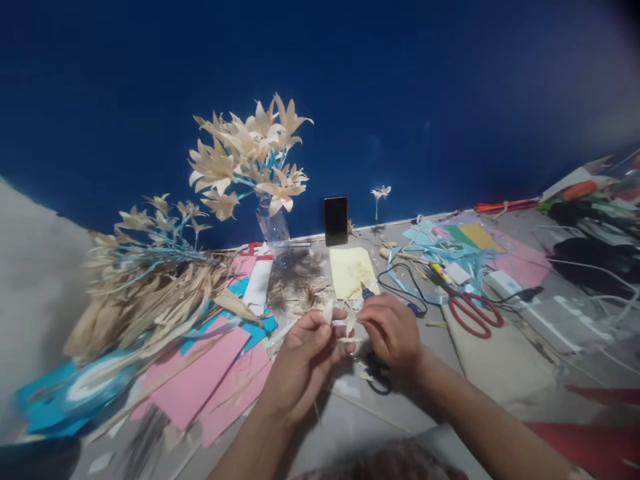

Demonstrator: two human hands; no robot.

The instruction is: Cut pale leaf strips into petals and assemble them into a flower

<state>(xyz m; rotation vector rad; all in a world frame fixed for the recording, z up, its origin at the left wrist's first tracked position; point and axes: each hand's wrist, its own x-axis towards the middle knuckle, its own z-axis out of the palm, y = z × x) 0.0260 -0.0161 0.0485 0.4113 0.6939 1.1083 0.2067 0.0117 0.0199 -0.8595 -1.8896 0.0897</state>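
Observation:
My left hand (311, 343) is closed, thumb and fingers pinching a small cream flower (327, 312) made of thin, dried, husk-like petals. Close by on the right, my right hand (393, 328) has its fingertips together at a pale petal (351, 323) of the same material. Whether that petal is joined to the flower is hard to make out. Just beyond my right hand, the dark blue tip of a corded tool (367, 292) shows over a yellow sheet (345, 273). Black scissor-like handles (379, 380) lie below my right hand, partly hidden.
Finished cream flowers (250, 143) stand in a clear vase (273, 230). A phone (335, 220) leans on the blue wall. Dried husks (150, 307) and pink paper (200, 373) lie left. Red-handled scissors (477, 315), ribbon (425, 237) and a power strip (540, 313) lie right.

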